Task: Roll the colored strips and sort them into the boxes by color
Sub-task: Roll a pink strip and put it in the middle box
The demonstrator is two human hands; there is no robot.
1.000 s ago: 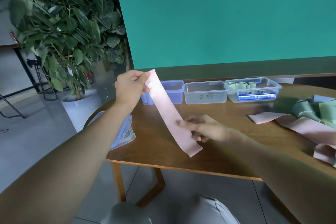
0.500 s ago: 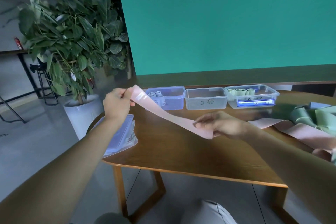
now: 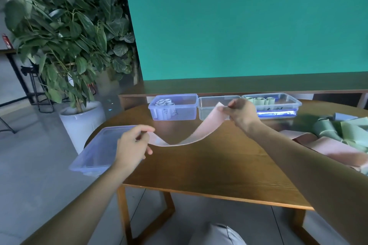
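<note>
We are holding the pink strip [image 3: 185, 137] stretched above the wooden table [image 3: 209, 165], our left hand [image 3: 132, 145] pinching its near end and our right hand [image 3: 242, 114] pinching the far end before the empty middle box [image 3: 209, 105], probably straightening it for rolling.

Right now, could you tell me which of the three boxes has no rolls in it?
The middle box: it looks empty, while the left box holds pale rolls and the right box holds green ones.
</note>
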